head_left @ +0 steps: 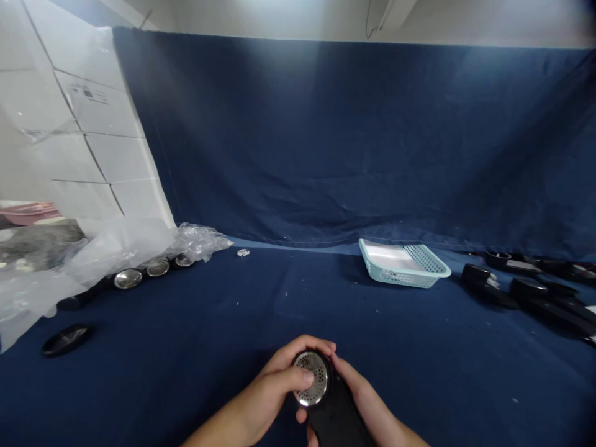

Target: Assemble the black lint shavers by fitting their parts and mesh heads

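A black fabric shaver point(339, 413) with a round perforated metal head is held low in the middle of the head view, its head tilted up toward me. My left hand point(274, 382) curls round the head from the left, and its thumb presses on the metal mesh. Along the right side of the black body, my right hand point(365, 388) is closed on it, with fingertips showing beneath the head. Both hands meet at the top of the shaver. The lower end of the body runs out of the frame.
A light blue basket point(403, 277) with white sheets stands at the back right. Several black devices point(535, 298) lie on the right. Shiny round heads point(128, 279) line up at left by clear plastic bags point(200, 241). A black oval part point(67, 339) lies nearer. White boxes point(107, 112) are stacked behind.
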`<state>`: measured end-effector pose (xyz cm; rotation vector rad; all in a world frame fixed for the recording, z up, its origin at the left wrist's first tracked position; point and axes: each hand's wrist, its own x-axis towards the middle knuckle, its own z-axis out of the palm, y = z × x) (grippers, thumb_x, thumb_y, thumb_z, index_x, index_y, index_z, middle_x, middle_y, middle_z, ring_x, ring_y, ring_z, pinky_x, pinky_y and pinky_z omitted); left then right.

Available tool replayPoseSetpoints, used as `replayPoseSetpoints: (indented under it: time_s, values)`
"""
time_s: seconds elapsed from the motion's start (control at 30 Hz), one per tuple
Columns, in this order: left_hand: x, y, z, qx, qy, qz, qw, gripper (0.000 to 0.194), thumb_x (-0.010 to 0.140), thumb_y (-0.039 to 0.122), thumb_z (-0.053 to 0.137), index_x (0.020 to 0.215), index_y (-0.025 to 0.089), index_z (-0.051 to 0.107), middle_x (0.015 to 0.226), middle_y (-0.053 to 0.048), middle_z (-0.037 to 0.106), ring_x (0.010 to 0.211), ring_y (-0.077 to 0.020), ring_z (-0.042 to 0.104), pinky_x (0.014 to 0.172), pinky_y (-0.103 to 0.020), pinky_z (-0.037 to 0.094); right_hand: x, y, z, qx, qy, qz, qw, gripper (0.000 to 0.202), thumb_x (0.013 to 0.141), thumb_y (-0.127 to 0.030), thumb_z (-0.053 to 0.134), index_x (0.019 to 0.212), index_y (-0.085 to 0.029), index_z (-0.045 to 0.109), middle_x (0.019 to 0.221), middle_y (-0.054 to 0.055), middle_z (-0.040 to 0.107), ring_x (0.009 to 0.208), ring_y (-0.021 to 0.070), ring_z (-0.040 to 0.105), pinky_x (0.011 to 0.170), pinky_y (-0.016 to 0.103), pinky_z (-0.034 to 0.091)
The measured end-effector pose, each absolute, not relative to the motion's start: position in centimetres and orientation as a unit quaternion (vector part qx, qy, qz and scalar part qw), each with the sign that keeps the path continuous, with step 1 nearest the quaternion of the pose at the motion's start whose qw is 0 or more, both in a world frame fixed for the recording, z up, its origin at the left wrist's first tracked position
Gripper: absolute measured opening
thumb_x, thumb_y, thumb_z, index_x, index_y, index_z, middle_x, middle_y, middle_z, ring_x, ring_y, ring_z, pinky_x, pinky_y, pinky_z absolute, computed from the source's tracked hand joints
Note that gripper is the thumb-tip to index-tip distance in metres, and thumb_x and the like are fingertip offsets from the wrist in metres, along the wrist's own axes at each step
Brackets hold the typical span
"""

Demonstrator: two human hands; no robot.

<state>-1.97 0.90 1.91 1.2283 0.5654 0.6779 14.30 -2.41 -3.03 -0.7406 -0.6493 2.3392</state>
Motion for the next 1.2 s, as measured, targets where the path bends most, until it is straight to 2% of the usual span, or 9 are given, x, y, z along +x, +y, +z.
replayPoseSetpoints:
  time_s: [0.3,0.4,0.53,0.6,0.7,0.9,1.03,1.1,1.2]
  values:
    - [-2.1,1.1,1.0,0.603,0.259,0.269,0.705,0.057,0.068,0.042,0.075,0.118,0.024,0.056,0.118,-0.009,0.054,0.071,-0.0141,0.055,0.049,-0.020,0.039,14.1,-2.5,-3.0,-0.287,-0.231,0.880,0.300,0.081,0.082,-0.075,0.025,0.072,-0.008,0.070,0.058,0.012,0.068,0.048,0.0168,0.060,0.058,0.029,0.051]
    - [-2.1,1.2,0.4,0.603,0.234,0.294,0.704,0.065,0.062,0.039,0.082,0.119,0.024,0.054,0.118,-0.008,0.053,0.084,-0.0182,0.058,0.069,-0.029,0.048,14.2,-2.6,-3.0,-0.286,-0.226,0.880,0.303,0.080,0.081,-0.076,0.029,0.076,-0.008,0.070,0.059,0.012,0.068,0.047,0.0168,0.060,0.058,0.029,0.051]
    - [-2.0,1.2,0.0,0.592,0.213,0.332,0.703,0.082,0.052,0.035,0.089,0.124,0.026,0.050,0.128,-0.010,0.048,0.117,-0.0308,0.048,0.099,-0.043,0.039,14.1,-2.1,-2.9,-0.279,-0.225,0.879,0.315,0.075,0.081,-0.074,0.033,0.091,-0.009,0.069,0.062,0.010,0.068,0.048,0.0202,0.062,0.061,0.035,0.052]
    - [-2.0,1.0,0.0,0.583,0.220,0.320,0.713,0.087,0.053,0.032,0.090,0.128,0.029,0.046,0.134,-0.011,0.042,0.104,-0.0286,0.059,0.088,-0.043,0.048,14.0,-1.8,-2.9,-0.275,-0.224,0.875,0.331,0.070,0.081,-0.072,0.034,0.099,-0.012,0.067,0.068,0.008,0.069,0.051,0.0212,0.063,0.064,0.038,0.053]
    - [-1.8,0.8,0.0,0.564,0.229,0.282,0.742,0.087,0.058,0.030,0.087,0.131,0.036,0.039,0.141,-0.013,0.033,0.061,-0.0129,0.065,0.053,-0.031,0.054,13.9,-1.6,-3.0,-0.270,-0.220,0.873,0.340,0.072,0.080,-0.073,0.034,0.102,-0.012,0.065,0.070,0.009,0.069,0.052,0.0219,0.063,0.065,0.040,0.052]
    - [-1.2,1.0,-0.3,0.558,0.271,0.281,0.732,0.076,0.066,0.036,0.081,0.128,0.029,0.038,0.097,-0.005,0.061,0.043,-0.0080,0.055,0.044,-0.024,0.046,14.0,-1.9,-3.0,-0.270,-0.205,0.878,0.338,0.080,0.078,-0.078,0.028,0.086,-0.010,0.070,0.058,0.010,0.066,0.052,0.0218,0.062,0.063,0.038,0.051]
    - [-1.2,1.4,-0.1,0.577,0.311,0.352,0.668,0.069,0.065,0.034,0.082,0.123,0.025,0.047,0.104,-0.005,0.063,0.080,-0.0200,0.064,0.072,-0.031,0.049,14.2,-1.9,-2.5,-0.271,-0.191,0.879,0.342,0.085,0.080,-0.079,0.025,0.094,-0.009,0.070,0.064,0.011,0.069,0.053,0.0209,0.064,0.061,0.034,0.049]
    - [-1.3,1.5,0.1,0.569,0.330,0.377,0.652,0.065,0.067,0.031,0.080,0.124,0.026,0.049,0.114,-0.005,0.061,0.105,-0.0246,0.058,0.088,-0.033,0.044,14.2,-2.0,-2.1,-0.273,-0.185,0.881,0.338,0.086,0.080,-0.079,0.025,0.101,-0.007,0.069,0.067,0.012,0.070,0.056,0.0211,0.066,0.061,0.031,0.048]
    - [-1.4,1.7,0.2,0.543,0.365,0.382,0.652,0.060,0.074,0.031,0.074,0.128,0.028,0.047,0.125,-0.006,0.057,0.114,-0.0259,0.053,0.087,-0.032,0.043,14.0,-2.2,-1.5,-0.258,-0.157,0.874,0.381,0.073,0.084,-0.071,0.035,0.106,-0.010,0.067,0.073,0.011,0.072,0.063,0.0198,0.068,0.066,0.030,0.048]
